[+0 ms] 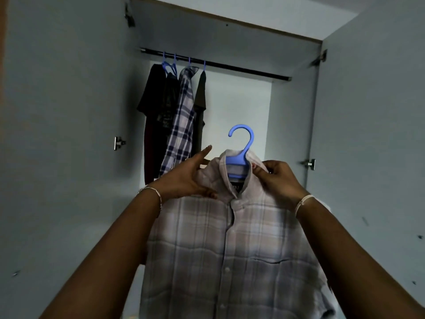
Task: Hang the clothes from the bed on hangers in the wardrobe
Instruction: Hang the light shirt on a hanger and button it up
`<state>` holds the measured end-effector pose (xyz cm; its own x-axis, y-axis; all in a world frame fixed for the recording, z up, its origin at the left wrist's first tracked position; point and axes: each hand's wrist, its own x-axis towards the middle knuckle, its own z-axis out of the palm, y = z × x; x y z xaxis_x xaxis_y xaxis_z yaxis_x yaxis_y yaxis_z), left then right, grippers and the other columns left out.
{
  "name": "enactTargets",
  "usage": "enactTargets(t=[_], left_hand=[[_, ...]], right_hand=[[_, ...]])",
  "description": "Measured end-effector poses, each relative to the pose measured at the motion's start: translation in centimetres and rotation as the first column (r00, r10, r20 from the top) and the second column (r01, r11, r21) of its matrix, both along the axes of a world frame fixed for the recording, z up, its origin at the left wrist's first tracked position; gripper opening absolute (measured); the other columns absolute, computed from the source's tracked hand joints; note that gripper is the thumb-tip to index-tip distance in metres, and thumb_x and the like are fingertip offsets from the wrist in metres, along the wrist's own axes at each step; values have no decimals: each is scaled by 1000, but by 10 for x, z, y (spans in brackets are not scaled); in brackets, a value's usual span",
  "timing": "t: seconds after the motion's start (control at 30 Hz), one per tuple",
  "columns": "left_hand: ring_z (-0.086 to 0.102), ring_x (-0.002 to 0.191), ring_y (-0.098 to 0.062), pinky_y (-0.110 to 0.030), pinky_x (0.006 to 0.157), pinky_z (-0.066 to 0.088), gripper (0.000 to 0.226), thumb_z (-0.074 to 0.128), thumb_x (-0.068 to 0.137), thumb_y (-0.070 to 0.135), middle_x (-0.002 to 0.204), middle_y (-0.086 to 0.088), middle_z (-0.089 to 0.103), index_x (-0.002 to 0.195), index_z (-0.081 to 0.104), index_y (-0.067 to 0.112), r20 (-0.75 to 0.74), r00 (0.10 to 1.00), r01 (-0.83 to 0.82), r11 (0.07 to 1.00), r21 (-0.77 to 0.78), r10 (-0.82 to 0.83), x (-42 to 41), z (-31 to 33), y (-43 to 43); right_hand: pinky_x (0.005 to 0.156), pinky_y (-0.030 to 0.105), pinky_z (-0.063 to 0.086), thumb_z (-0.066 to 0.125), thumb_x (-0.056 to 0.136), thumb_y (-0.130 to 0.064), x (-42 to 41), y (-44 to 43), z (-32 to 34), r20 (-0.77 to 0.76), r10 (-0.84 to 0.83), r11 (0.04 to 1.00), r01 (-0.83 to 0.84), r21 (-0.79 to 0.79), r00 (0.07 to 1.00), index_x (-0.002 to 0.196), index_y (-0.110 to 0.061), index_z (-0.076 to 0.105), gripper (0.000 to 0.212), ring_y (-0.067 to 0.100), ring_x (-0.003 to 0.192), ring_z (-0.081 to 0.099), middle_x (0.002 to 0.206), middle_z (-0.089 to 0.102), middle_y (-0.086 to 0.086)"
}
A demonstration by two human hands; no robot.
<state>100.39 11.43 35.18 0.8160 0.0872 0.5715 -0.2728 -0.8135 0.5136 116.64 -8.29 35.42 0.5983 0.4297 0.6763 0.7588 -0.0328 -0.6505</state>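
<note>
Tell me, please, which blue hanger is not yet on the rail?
The hanger inside the pale checked shirt; the other four hang on the rail.

Open wardrobe (230,24), pale grey-blue doors (69,111) swung wide, metal hinges (119,142), white back panel (241,104), dim light
</note>
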Motion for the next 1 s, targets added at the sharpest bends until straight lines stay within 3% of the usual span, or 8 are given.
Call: enactTargets(t=[0.07, 0.17, 0.3, 0.5, 0.63, 0.77, 0.9, 1.0], left_hand=[[56, 113, -9, -24, 96, 47, 104, 87, 63, 37, 124, 6, 55, 149, 29, 27, 115, 988, -103, 994, -37, 107, 25, -3, -6], [61, 106, -15, -36, 89, 52, 90, 66, 54, 80, 117, 7, 65, 130, 48, 35, 223, 915, -336, 941, -40, 336, 62, -7, -24], [64, 98, -20, -39, 83, 53, 77, 59, 57, 79, 108, 4, 68, 115, 53, 29, 289, 812, -508, 858, -80, 507, 103, -1, -39], [62, 90, -19, -34, 75, 52, 66, 76, 69, 53, 102, 3, 62, 114, 42, 20, 372, 829, -397, 908, -136, 418, 152, 8, -37], [64, 83, -24, -37, 69, 52, 58, 77, 75, 36, 91, 0, 61, 105, 30, 18, 415, 830, -369, 925, -89, 372, 188, 16, -18], [64, 83, -26, -47, 73, 54, 60, 78, 74, 35, 93, -5, 64, 105, 31, 15, 410, 864, -291, 954, -66, 292, 225, 29, 12], [65, 94, -21, -46, 86, 53, 62, 67, 65, 53, 103, 0, 66, 113, 48, 19, 293, 933, -165, 972, -167, 209, 261, 50, 48], [65, 93, -15, -45, 88, 53, 61, 58, 58, 69, 99, 6, 68, 100, 62, 26, 274, 945, -107, 962, -252, 177, 284, 64, 65]], right_hand=[[52, 27, 34, 63, 92, -36, 17, 1, 4, -9, 23, 1000, -23, -11, 1000, 66, -9, 61, 37, 11, 44, 40, 49, 49, -3], [57, 30, 39, 64, 90, -42, 39, 5, 9, 14, 23, 1000, -23, -21, 1000, 73, -6, 68, 40, 13, 51, 48, 55, 57, -2], [63, 36, 46, 65, 85, -49, 63, 11, 11, 29, 30, 999, -30, -18, 999, 77, -11, 72, 40, 16, 61, 55, 66, 66, 3], [73, 43, 56, 70, 81, -51, 106, 26, 11, 100, -128, 992, 127, 15, 987, 72, -24, 69, 28, 18, 69, 65, 70, 68, -4], [80, 43, 58, 74, 56, -72, 131, 42, 14, 76, -158, 987, 160, -11, 984, 88, -26, 68, 55, 17, 80, 67, 84, 71, -5], [83, 43, 55, 75, 41, -78, 154, 61, 27, 146, -180, 969, 201, -142, 973, 95, -29, 63, 74, 16, 86, 64, 92, 68, -8], [81, 39, 53, 80, 55, -66, 181, 88, 42, 250, -301, 936, 335, -108, 920, 96, -28, 61, 59, 17, 84, 62, 90, 66, -6], [82, 35, 49, 77, 61, -67, 200, 112, 58, 295, -374, 898, 423, -122, 879, 102, -25, 62, 61, 19, 87, 60, 92, 64, -5]])
